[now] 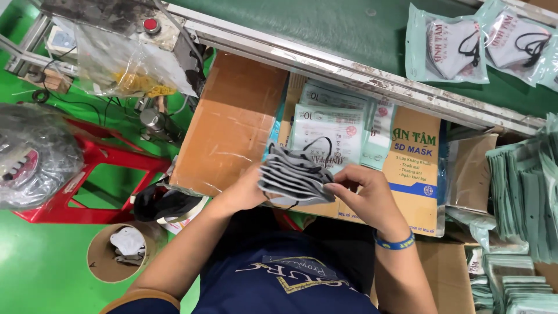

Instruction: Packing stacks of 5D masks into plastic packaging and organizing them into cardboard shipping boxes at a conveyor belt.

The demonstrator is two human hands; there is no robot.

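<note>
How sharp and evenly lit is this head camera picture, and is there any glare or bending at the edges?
In the head view, light is bright and even, with soft shadows only. The left hand, right hand and the grey mask stack they hold are fairly sharp. Glare shows on the clear plastic bag and metal conveyor rail. The wide lens bows that rail slightly.

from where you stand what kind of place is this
Most likely a face mask packing line in a small factory. Both hands, left hand and right hand, hold a stack of grey masks, bagged masks ride a green conveyor belt, and empty pouches sit stacked alongside.
</note>
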